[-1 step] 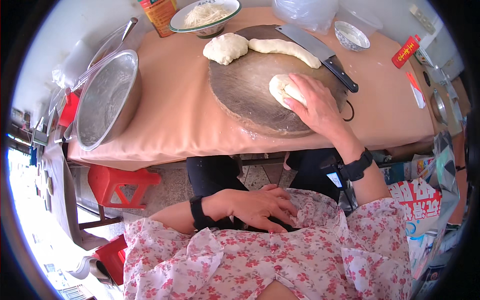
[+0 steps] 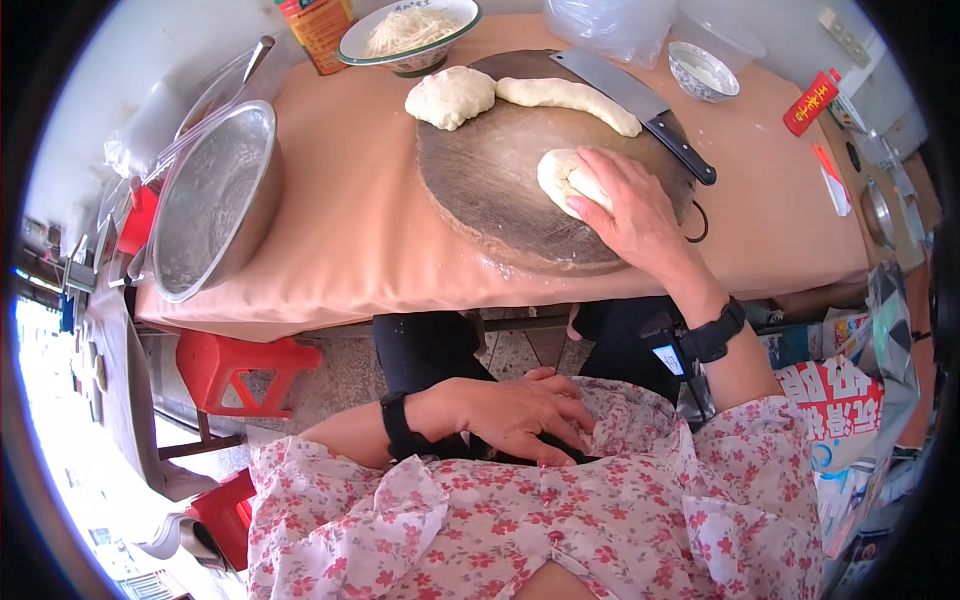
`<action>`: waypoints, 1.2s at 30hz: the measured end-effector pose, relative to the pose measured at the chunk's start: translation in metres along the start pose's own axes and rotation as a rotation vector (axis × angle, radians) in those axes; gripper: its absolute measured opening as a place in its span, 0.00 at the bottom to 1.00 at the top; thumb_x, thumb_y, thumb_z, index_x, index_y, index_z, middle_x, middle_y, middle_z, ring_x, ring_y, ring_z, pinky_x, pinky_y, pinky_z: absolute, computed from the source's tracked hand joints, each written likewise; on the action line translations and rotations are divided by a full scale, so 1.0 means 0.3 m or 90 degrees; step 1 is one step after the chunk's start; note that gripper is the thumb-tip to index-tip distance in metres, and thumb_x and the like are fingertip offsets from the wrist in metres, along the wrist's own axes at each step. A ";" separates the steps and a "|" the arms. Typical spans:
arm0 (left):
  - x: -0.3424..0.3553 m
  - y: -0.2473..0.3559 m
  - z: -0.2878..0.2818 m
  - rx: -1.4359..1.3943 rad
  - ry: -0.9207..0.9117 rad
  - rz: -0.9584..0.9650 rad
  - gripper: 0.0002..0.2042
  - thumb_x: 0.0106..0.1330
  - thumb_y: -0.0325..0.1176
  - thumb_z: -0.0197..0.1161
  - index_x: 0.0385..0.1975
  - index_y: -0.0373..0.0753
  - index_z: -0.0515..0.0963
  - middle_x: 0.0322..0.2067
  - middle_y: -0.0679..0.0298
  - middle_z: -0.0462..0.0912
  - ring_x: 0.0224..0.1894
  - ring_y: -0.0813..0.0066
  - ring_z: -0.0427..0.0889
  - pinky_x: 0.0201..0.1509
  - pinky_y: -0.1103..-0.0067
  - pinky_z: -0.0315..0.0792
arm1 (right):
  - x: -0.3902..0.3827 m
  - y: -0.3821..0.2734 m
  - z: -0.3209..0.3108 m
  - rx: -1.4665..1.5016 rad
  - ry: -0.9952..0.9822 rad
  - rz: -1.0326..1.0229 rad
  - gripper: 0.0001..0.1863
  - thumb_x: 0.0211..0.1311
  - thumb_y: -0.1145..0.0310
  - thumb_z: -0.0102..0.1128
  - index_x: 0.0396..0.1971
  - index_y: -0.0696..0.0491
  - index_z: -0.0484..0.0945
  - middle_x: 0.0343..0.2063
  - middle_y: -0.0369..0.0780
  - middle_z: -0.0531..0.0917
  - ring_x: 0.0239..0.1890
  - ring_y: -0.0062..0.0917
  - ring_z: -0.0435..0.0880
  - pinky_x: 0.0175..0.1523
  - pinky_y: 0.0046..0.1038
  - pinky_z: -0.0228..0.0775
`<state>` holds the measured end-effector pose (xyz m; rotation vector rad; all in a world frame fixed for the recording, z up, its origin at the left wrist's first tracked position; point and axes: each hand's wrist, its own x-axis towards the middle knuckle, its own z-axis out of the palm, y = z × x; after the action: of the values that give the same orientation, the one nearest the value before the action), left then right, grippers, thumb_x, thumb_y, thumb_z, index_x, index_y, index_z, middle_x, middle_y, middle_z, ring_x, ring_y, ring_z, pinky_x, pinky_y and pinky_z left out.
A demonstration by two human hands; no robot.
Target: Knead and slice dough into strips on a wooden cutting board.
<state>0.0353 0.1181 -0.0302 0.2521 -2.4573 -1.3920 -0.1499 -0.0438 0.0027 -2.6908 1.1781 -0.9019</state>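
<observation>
My right hand (image 2: 640,215) lies curved over a lump of dough (image 2: 562,180) on the right part of a round wooden chopping board (image 2: 480,190). Its fingers and thumb wrap the dough's right side. Down at my waist, my left hand (image 2: 525,412) rests against the flowered shirt with its fingers spread, holding nothing. A larger dough lump (image 2: 450,97) sits at the board's far left edge. Beside it stretches a long dough roll (image 2: 570,98). A cleaver (image 2: 620,85) with a black handle lies along the board's far right.
A large metal basin (image 2: 215,200) stands at the table's left. Toward the back are a bowl of pale shreds (image 2: 410,32), a yellow-red container (image 2: 318,35) and a small patterned bowl (image 2: 703,72). A red can (image 2: 812,102) is at right. Under the table's left side stands a red stool (image 2: 240,370).
</observation>
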 end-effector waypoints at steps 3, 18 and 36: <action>0.016 0.018 -0.038 -0.020 -0.113 -0.063 0.18 0.68 0.46 0.59 0.44 0.37 0.82 0.49 0.58 0.76 0.59 0.56 0.65 0.64 0.61 0.53 | 0.002 -0.006 -0.007 0.005 -0.015 0.013 0.28 0.62 0.56 0.60 0.58 0.55 0.69 0.54 0.45 0.75 0.52 0.42 0.75 0.54 0.43 0.67; 0.021 -0.006 -0.014 -0.029 -0.102 -0.053 0.19 0.67 0.47 0.60 0.48 0.40 0.81 0.55 0.56 0.71 0.64 0.50 0.59 0.69 0.60 0.48 | -0.003 0.010 0.010 0.008 0.012 -0.004 0.27 0.63 0.56 0.60 0.58 0.54 0.69 0.52 0.45 0.77 0.51 0.42 0.76 0.52 0.43 0.68; 0.000 -0.020 -0.006 -0.055 -0.066 -0.058 0.21 0.67 0.52 0.58 0.44 0.40 0.83 0.52 0.57 0.73 0.63 0.51 0.60 0.67 0.59 0.50 | -0.004 0.015 0.014 0.016 0.011 -0.008 0.28 0.63 0.56 0.59 0.59 0.55 0.69 0.55 0.45 0.76 0.54 0.41 0.75 0.56 0.42 0.68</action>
<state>0.0360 0.1136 -0.0344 0.2835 -2.4889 -1.5819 -0.1512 -0.0468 -0.0027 -2.6784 1.1468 -0.9361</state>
